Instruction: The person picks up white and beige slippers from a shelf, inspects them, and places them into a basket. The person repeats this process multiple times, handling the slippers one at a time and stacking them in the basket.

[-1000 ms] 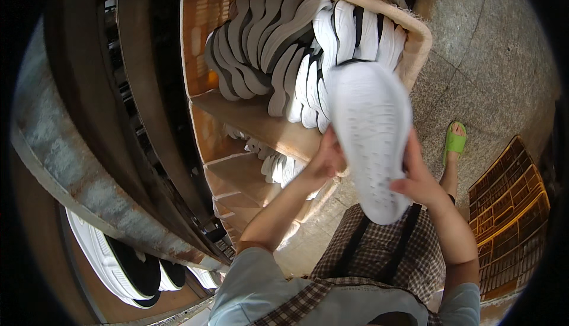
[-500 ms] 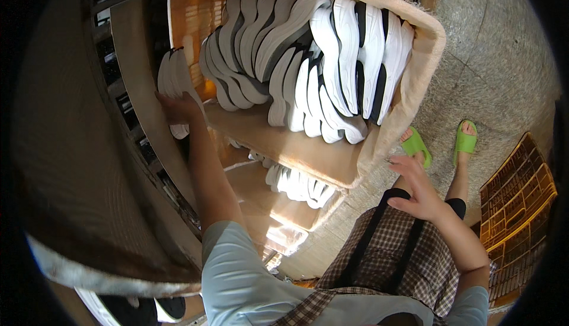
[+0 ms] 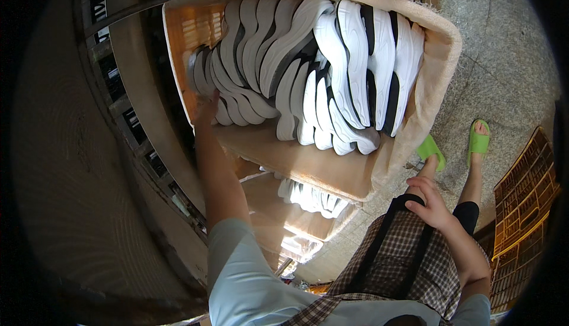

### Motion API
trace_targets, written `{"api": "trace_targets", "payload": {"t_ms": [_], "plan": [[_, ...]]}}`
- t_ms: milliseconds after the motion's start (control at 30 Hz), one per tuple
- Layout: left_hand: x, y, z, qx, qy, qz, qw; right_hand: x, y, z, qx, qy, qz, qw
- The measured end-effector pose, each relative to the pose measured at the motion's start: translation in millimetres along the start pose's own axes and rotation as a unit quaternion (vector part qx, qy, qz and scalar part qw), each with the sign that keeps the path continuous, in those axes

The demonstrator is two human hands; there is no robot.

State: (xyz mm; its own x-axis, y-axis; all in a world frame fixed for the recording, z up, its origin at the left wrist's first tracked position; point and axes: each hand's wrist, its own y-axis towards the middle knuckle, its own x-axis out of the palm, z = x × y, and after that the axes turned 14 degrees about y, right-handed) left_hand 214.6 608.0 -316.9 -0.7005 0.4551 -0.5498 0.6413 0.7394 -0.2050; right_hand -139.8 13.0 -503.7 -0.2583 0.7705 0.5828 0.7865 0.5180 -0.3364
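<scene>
White shoe soles (image 3: 349, 53) with dark undersides stand on edge in close rows inside a cloth-lined basket (image 3: 441, 59). My left hand (image 3: 205, 111) reaches into the basket's left end, its fingers round the lower ends of several soles (image 3: 201, 71) that lean against the row. Part of this grip is hidden by the hand itself and by shade. My right hand (image 3: 432, 204) hangs in front of my checked apron (image 3: 385, 261), fingers loosely bent and apart, with nothing in it.
Below the big basket, another lined basket (image 3: 355, 210) holds more white soles (image 3: 311, 198). A slatted frame (image 3: 133, 130) and a dark surface run along the left. At the right stands an orange plastic crate (image 3: 524, 189) on the grey floor (image 3: 498, 53).
My left hand has carried several soles from outside the basket's left side rightward into its left end. My right hand has dropped slightly, its fingers more bent.
</scene>
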Motion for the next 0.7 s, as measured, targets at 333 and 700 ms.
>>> {"api": "trace_targets", "payload": {"t_ms": [333, 700], "plan": [[39, -211, 105, 0.001, -0.208, 0.246, 0.947, -39, -30, -37, 0.057, 0.002, 0.083, 0.995], [92, -565, 73, 0.598, -0.333, 0.115, 0.720, 5, -104, -124, 0.024, -0.020, 0.146, 0.989]]}}
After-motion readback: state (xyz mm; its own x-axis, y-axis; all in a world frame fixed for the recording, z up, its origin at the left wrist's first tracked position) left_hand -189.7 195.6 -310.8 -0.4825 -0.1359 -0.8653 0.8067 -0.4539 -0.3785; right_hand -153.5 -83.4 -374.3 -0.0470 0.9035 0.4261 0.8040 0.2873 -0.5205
